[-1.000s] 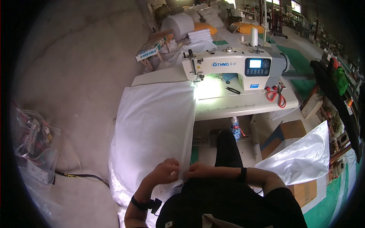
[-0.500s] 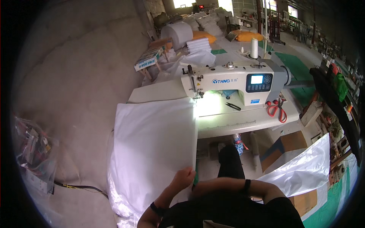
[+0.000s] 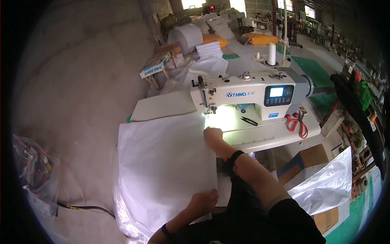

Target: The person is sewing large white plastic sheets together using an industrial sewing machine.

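Note:
A white sheet of fabric [image 3: 162, 158] lies over the left part of the table of a white sewing machine [image 3: 243, 92], its far right corner close under the lit needle area. Near my body, my left hand [image 3: 204, 202] is closed on the sheet's right edge. My right hand [image 3: 213, 137] reaches up to that same edge just below the needle, fingers bent and pressed together on it. The exact fingertip grip is partly hidden by the back of the hand.
Black thread snips [image 3: 249, 121] and red-handled scissors [image 3: 297, 125] lie on the machine table. A white thread cone [image 3: 271, 54] stands behind the machine. To the right are a cardboard box [image 3: 312, 156] and white sheeting [image 3: 325, 183]; at left hangs a clear plastic bag [image 3: 38, 175].
My right hand has come up from beside my body to the fabric edge below the needle. My left hand has shifted slightly right and toward me, still at the edge.

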{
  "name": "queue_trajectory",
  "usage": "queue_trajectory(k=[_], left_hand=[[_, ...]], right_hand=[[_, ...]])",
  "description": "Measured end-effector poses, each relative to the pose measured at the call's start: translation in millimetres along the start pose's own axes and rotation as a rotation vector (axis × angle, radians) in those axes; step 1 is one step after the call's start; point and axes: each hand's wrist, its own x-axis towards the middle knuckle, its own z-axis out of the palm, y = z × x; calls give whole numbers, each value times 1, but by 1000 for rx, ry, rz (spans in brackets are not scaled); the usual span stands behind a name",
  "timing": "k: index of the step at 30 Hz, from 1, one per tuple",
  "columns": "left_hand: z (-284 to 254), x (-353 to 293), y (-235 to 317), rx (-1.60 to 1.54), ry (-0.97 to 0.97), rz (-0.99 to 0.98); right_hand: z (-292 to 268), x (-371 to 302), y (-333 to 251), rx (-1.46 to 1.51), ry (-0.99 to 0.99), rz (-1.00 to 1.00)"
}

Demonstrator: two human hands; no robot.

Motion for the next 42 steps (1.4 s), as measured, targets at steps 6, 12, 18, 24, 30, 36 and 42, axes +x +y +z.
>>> queue_trajectory(k=[6,12,18,24,30,36,42], left_hand=[[1,3,-25,240,-48,6],[4,20,-38,-44,90,-131],[12,45,-51,-285,136,-271],[12,73,-75,-409,242,-244],[2,106,-90,-453,266,-255],[-2,127,-98,-491,299,-271],[0,135,-72,-443,364,-200]], right_hand=[[11,-58,-11,85,116,104],[16,-83,-12,275,108,116],[7,-81,-12,236,89,117],[12,-51,-10,179,105,104],[4,-12,0,211,50,69],[-4,2,19,561,107,184],[4,-13,8,380,20,193]])
